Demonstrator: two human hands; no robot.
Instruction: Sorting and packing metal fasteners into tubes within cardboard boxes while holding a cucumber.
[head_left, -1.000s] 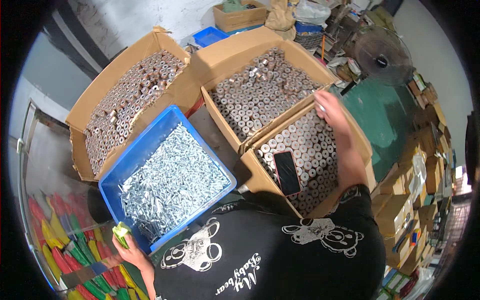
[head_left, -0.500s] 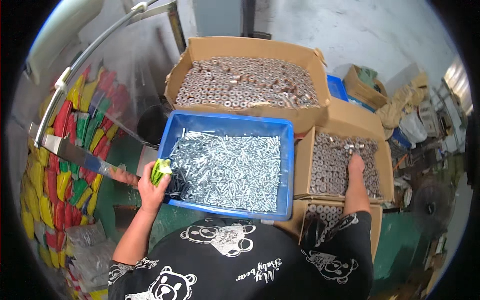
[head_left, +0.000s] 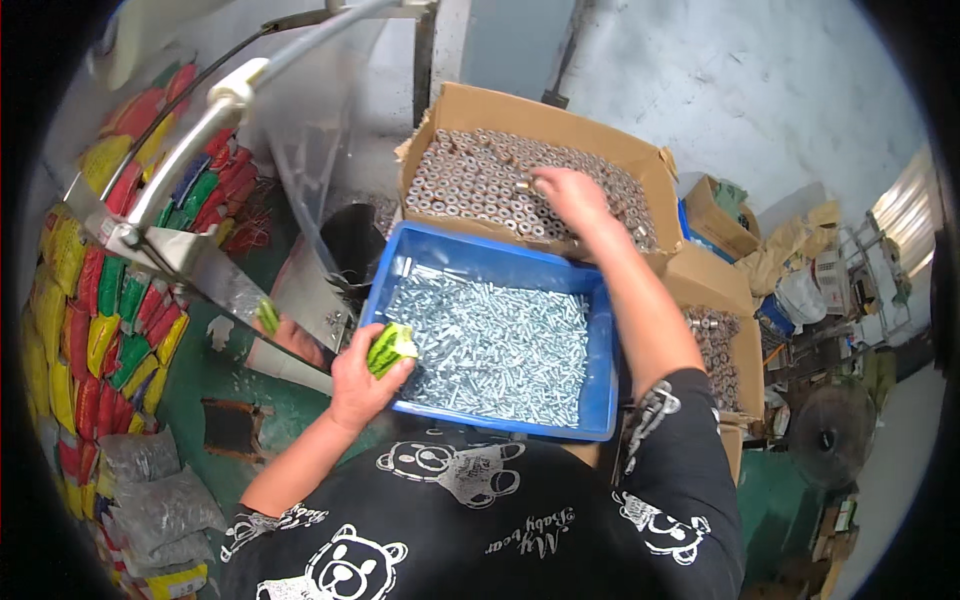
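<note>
My left hand [head_left: 358, 380] grasps a green packet [head_left: 390, 348] at the blue screw bin [head_left: 600, 400]. My right hand [head_left: 568, 195], fingertips hidden, grip unclear, has moved into the upper-centre carton of nuts [head_left: 470, 180].

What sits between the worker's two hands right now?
In the head view, the blue bin of silvery screws lies between the left hand and the right hand.

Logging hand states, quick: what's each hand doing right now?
Left hand: closed on a small green packet.
Right hand: fingers in the carton of metal rings; grip unclear.
</note>
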